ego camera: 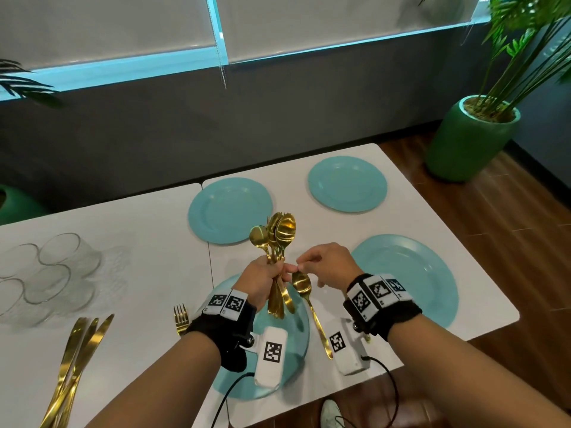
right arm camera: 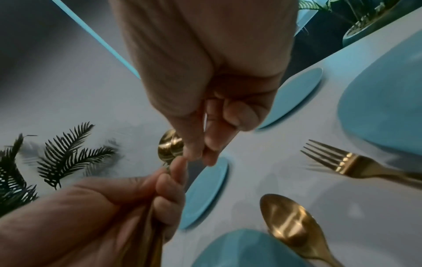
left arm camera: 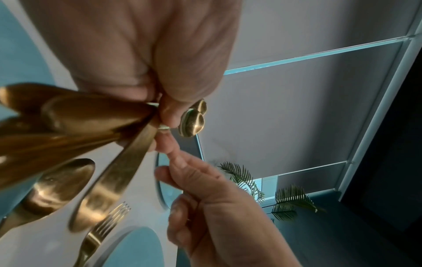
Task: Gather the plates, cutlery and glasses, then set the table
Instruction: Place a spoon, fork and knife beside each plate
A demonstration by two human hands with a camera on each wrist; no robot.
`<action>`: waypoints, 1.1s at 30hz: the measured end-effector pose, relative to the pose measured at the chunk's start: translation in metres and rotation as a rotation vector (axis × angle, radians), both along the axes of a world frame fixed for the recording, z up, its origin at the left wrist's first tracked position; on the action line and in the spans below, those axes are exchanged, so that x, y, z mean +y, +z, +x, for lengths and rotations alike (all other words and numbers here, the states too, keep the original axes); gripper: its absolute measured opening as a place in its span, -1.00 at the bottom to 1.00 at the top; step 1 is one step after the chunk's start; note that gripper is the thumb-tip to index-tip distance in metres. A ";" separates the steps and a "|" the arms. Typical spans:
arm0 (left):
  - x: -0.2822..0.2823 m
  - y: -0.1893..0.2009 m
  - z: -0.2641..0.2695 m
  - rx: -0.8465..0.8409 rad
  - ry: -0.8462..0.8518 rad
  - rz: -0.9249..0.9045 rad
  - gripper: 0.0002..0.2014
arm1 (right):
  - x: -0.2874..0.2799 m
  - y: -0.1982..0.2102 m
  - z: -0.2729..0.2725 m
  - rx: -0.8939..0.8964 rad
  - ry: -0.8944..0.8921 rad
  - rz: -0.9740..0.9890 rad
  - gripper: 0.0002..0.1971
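My left hand (ego camera: 265, 279) grips a bundle of gold spoons and forks (ego camera: 279, 233) by the handles, bowls up, above the near turquoise plate (ego camera: 234, 387). My right hand (ego camera: 324, 267) is level with it. Its fingers are curled and their tips touch the left fingertips at the bundle; I see nothing held in them. In the right wrist view the curled fingers (right arm camera: 205, 144) meet the left hand (right arm camera: 102, 207) just under the spoon bowls (right arm camera: 170, 146). One gold spoon (ego camera: 312, 307) lies on the table right of the near plate, and a fork (ego camera: 180, 318) lies to its left.
Three more turquoise plates lie at far left (ego camera: 230, 210), far right (ego camera: 347, 183) and right (ego camera: 411, 273). Another fork (right arm camera: 349, 162) lies beside the right plate. Gold knives (ego camera: 83, 344) and several glasses (ego camera: 52, 267) sit on the white table (ego camera: 139, 230) at left. A green plant pot (ego camera: 469, 140) stands beyond the right corner.
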State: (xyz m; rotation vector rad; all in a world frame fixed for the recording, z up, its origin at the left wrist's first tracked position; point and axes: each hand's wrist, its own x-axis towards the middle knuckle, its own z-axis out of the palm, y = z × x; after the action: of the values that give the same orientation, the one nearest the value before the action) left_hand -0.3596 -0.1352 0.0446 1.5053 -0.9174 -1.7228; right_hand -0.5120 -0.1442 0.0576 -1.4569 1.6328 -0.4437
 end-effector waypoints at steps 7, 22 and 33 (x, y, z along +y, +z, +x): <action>-0.005 0.010 -0.014 -0.075 -0.122 -0.082 -0.79 | -0.008 0.003 0.000 -0.206 -0.148 0.111 -0.91; -0.033 -0.004 -0.079 -0.025 -0.019 -0.005 -0.90 | -0.040 -0.002 -0.119 -0.356 -0.415 0.078 -0.87; -0.050 -0.012 -0.121 -0.118 -0.006 -0.005 -0.91 | -0.031 -0.040 -0.276 0.531 -0.306 0.218 -0.78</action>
State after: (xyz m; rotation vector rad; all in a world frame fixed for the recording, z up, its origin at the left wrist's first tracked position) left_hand -0.4808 -0.1853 0.0328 1.6168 -0.9866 -1.6486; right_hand -0.7884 -0.1748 0.0175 -1.2235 2.2639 -0.0318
